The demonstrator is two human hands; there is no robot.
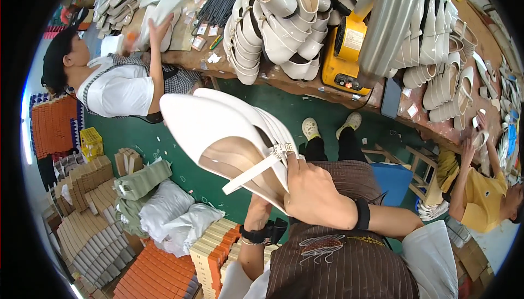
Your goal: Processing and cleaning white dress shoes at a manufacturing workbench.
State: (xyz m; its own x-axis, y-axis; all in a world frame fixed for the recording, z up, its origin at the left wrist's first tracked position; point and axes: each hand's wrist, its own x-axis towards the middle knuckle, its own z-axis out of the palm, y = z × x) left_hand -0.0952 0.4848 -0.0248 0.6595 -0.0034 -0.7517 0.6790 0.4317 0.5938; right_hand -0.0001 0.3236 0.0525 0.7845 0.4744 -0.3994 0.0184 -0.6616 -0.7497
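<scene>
A white pointed slingback shoe (pixel 204 121) is held up in front of me, toe toward the upper left, with a beige lining and a jewelled ornament on its thin strap (pixel 251 173). Close behind it shows the edge of what looks like another white shoe (pixel 245 109). My right hand (pixel 314 192) is closed at the heel end, its fingers at the ornament and the strap. My left hand (pixel 259 211) reaches up beneath the shoe; the shoe hides its fingers, so their grip does not show.
Stacked white shoes (pixel 289 26) crowd the workbench (pixel 229 65) ahead, beside a yellow machine with a metal cylinder (pixel 390 26). Co-workers sit at left (pixel 117 89) and right (pixel 480 201), each handling shoes. Box stacks (pixel 158 269) and white sacks (pixel 166 203) stand at lower left; a blue stool (pixel 390 181) is behind me.
</scene>
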